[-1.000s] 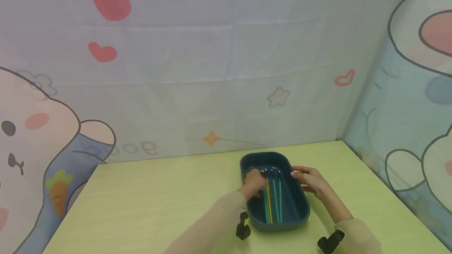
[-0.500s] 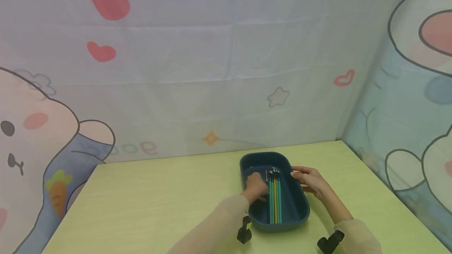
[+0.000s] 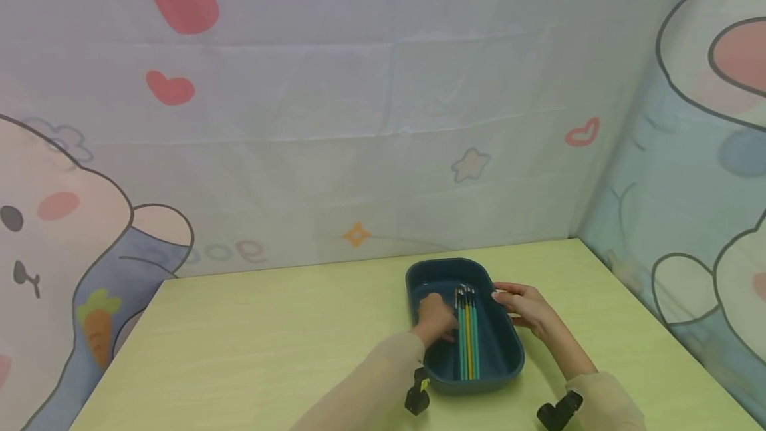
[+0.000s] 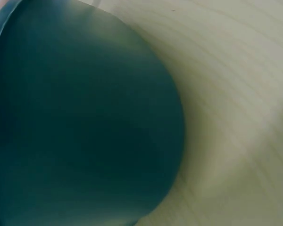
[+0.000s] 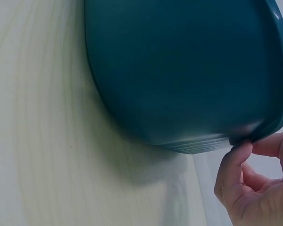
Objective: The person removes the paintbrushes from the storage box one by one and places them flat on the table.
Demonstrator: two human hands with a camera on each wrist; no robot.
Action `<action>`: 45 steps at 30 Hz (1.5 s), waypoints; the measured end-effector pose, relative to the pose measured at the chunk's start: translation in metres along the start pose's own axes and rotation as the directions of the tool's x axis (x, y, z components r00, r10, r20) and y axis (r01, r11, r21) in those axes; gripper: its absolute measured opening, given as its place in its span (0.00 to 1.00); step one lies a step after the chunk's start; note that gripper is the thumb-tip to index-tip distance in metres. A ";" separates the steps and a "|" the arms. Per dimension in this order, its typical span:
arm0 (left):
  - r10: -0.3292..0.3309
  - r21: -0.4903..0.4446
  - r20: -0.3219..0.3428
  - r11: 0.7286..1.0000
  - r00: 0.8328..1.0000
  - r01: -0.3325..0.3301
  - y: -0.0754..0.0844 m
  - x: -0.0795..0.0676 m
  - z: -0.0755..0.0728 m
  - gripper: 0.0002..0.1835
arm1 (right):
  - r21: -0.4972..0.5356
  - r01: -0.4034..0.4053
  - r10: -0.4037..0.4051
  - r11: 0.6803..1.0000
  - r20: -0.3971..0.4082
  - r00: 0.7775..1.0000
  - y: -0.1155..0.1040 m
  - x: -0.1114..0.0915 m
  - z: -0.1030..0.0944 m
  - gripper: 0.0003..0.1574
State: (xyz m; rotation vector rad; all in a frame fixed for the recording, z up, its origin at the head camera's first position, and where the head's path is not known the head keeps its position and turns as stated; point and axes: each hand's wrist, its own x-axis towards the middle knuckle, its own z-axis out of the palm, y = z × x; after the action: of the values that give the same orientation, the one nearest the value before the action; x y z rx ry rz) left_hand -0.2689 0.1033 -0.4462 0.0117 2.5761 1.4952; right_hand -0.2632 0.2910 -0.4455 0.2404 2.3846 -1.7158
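Observation:
A dark teal plastic tray (image 3: 439, 388) stands on the table, and in it several slim paintbrushes (image 3: 469, 344) lie side by side, tips at the far end. Most handles are teal and one is yellow. My left hand (image 3: 435, 318) reaches into the tray from the left, its fingers right at the leftmost brush; I cannot tell whether they pinch it. On the tray's right side my right hand (image 3: 529, 304) holds the rim, thumb and finger at its edge in the right wrist view. The left wrist view shows only the tray's outer wall (image 4: 94, 117) and tabletop.
The pale yellow-green table (image 3: 257, 338) extends to both sides of the tray. Behind it hangs a printed cloth backdrop (image 3: 311, 98), with another printed panel (image 3: 676, 171) on the right. Each wrist carries a small black camera (image 3: 417, 394).
The spread brushes have come together into a tight row, shifted slightly right. A separate brush on the left now lies against the others. My left hand moved slightly right; the right hand stays put.

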 end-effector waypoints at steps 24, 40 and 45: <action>0.110 -0.038 -0.016 0.993 0.994 -0.110 -0.009 0.001 0.002 0.07 | -0.001 0.000 0.000 1.000 -0.011 1.000 0.000 -0.004 0.001 0.37; 0.035 -0.093 0.018 0.995 0.999 -0.033 0.000 0.004 -0.007 0.08 | 0.005 -0.010 0.010 1.000 -0.001 1.000 0.000 -0.002 0.005 0.37; 0.012 -0.143 0.042 0.990 0.999 -0.006 0.008 0.004 -0.011 0.08 | 0.015 -0.009 0.009 1.000 0.006 1.000 0.000 -0.003 0.003 0.37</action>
State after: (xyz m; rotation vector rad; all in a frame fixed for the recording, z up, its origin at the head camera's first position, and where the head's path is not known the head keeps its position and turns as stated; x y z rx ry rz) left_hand -0.2752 0.0987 -0.4346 0.0377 2.4327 1.6610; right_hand -0.2598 0.2877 -0.4461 0.2480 2.3639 -1.7287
